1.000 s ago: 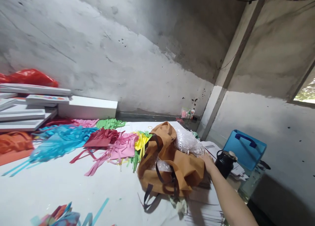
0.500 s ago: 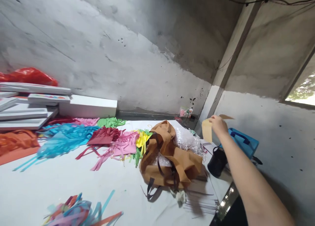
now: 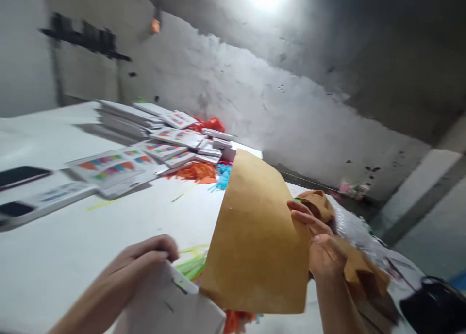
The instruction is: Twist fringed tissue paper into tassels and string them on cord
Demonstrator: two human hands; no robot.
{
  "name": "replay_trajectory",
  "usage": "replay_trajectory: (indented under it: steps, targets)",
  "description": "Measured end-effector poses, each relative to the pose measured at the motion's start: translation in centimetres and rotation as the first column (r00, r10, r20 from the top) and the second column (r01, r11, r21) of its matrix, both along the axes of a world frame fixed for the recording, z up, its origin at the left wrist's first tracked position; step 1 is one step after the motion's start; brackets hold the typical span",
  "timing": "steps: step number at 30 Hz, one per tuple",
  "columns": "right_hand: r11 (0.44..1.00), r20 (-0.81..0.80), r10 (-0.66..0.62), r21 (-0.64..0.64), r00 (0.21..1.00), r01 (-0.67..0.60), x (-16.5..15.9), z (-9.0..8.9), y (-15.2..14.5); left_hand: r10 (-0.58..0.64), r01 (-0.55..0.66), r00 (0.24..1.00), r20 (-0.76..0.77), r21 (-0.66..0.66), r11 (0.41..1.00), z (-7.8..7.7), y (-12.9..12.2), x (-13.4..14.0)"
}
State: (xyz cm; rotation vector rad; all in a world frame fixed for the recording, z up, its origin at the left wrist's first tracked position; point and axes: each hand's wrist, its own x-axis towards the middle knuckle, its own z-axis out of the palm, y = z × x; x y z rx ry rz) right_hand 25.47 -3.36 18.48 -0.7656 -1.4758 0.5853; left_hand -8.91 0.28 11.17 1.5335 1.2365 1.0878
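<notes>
My right hand [image 3: 324, 246] grips the right edge of a large sheet of brown kraft paper [image 3: 258, 232], fingers on its front. The sheet stands upright and slightly curved before me. At lower left, my left hand [image 3: 145, 261] is closed over the top edge of a flat white box-like thing [image 3: 163, 300] with small dark marks; its lower part runs out of view. The paper's lower left corner is close to this white thing; I cannot tell if they touch. Behind them, green and yellow strips [image 3: 191, 268] and orange strips [image 3: 238, 319] show in part.
Flat white boxes with colourful printed pictures [image 3: 178, 135] lie stacked at the back left. Orange fringed paper [image 3: 196, 171] and blue fringe [image 3: 224, 174] lie beyond the sheet. A brown bag [image 3: 364, 271] and clear wrapping [image 3: 353, 227] are on the right, near a black container [image 3: 433, 305].
My view has swung left. My right hand has brought the brown paper from the far right to the middle front. My left hand has come into view, holding the white box-like thing.
</notes>
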Motion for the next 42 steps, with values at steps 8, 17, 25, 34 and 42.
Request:
replay_trajectory:
  steps: [8,17,25,34,42]
  targets:
    - [0.978,-0.112,0.041,-0.200,0.993,-0.063,-8.2,-7.1,7.4,-0.277,0.310,0.935,0.223,-0.127,0.942,-0.9,1.0,-3.0]
    - [0.921,0.286,-0.256,-0.219,0.924,0.323,-9.3,-10.4,8.2,-0.145,0.298,0.922,0.360,-0.417,0.859,-2.9,3.3,-3.3]
    - [0.996,0.541,0.012,-0.077,0.841,0.035,-17.0,-13.0,4.5,-0.191,0.293,0.945,0.265,-0.431,0.853,-3.4,3.5,-3.0]
    - [0.999,0.540,-0.026,0.042,0.842,0.004,-17.1,-13.6,5.3,-0.302,0.336,0.942,0.147,-0.402,0.852,-3.6,3.4,-2.5]
    - [0.981,0.555,-0.069,0.187,0.829,-0.044,-17.3,-13.4,5.9,-0.256,0.297,0.955,0.150,-0.442,0.847,-3.5,3.7,-1.9]
